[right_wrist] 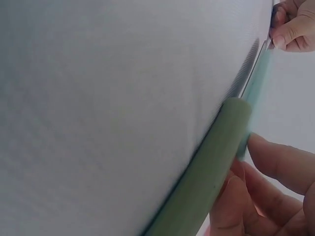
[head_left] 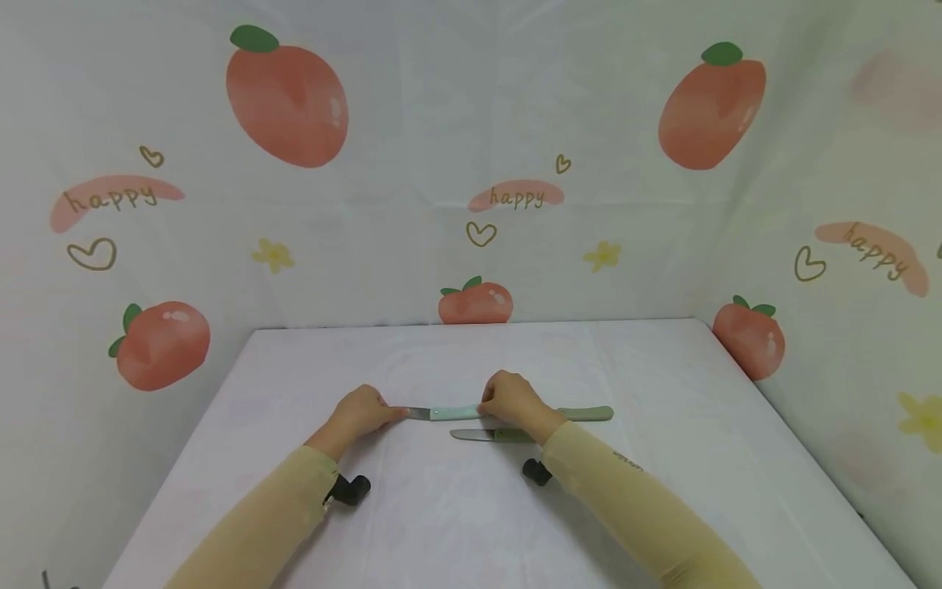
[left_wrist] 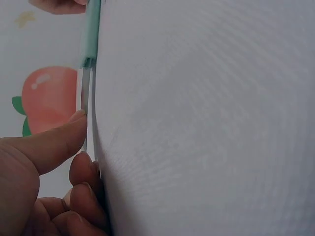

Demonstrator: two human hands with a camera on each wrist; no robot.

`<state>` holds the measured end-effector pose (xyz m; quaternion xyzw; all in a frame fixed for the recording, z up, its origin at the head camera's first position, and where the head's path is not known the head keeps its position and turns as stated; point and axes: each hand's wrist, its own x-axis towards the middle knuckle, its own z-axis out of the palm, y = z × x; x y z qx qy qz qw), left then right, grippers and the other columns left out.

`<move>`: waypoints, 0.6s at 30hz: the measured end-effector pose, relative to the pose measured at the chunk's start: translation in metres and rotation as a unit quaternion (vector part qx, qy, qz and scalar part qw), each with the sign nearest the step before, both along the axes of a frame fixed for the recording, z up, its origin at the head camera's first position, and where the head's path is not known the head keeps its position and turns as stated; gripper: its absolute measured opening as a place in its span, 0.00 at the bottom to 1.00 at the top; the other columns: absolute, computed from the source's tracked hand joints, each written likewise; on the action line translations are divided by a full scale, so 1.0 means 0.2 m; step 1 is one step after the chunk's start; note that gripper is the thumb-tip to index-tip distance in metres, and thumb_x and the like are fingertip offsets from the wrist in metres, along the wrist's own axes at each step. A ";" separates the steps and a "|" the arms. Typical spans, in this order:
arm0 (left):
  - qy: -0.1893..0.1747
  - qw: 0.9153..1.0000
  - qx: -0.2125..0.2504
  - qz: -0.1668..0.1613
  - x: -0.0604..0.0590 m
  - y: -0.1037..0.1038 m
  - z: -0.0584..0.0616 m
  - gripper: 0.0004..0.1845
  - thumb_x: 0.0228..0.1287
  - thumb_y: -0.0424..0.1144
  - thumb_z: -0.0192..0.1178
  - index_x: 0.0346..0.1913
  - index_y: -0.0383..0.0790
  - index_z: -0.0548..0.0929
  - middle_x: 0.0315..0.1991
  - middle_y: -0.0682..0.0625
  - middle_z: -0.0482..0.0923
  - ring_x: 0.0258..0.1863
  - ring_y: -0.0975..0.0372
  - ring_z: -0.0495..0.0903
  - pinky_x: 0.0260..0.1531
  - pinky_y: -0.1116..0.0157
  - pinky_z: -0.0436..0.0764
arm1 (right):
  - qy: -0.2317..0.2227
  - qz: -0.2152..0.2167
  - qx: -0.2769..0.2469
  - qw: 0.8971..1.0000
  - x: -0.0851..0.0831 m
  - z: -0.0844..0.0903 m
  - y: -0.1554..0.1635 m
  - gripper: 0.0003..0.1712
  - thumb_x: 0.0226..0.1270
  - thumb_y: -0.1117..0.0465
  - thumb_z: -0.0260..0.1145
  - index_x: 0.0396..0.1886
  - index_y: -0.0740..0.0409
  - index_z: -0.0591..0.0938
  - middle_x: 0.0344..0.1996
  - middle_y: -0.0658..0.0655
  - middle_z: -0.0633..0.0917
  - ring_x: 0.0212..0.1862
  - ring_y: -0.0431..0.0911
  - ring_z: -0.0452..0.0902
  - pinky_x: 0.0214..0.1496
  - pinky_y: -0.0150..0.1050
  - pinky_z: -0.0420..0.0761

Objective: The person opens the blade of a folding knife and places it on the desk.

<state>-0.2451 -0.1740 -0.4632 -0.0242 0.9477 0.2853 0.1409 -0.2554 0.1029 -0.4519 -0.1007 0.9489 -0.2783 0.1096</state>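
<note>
The light knife lies flat near the middle of the worktop, its long axis running left to right, blade toward the left and pale handle toward the right. The left hand pinches the blade end between thumb and curled fingers, and the right hand grasps the handle end, so each grip is closed on one end of the same knife. A second knife with a darker green handle lies parallel just beside it, toward the near edge and under the right hand.
</note>
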 end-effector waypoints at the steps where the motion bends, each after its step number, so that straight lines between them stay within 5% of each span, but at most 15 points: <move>1: 0.003 1.000 -0.001 0.002 0.00 0.00 0.00 0.22 0.60 0.55 0.70 0.23 0.39 0.80 0.21 0.50 0.76 0.24 0.60 0.72 0.25 0.66 0.70 | -0.001 -0.002 -0.001 1.000 0.00 0.00 0.00 0.07 0.60 0.60 0.76 0.27 0.55 0.86 0.25 0.48 0.84 0.32 0.43 0.76 0.39 0.40 0.77; 18: 0.058 0.998 -0.024 0.013 0.09 -0.02 0.04 0.22 0.61 0.54 0.69 0.31 0.36 0.80 0.27 0.49 0.78 0.28 0.57 0.75 0.28 0.62 0.74 | -0.029 -0.010 -0.077 0.997 0.06 0.12 0.15 0.06 0.64 0.59 0.73 0.37 0.57 0.87 0.30 0.49 0.84 0.32 0.43 0.80 0.38 0.38 0.80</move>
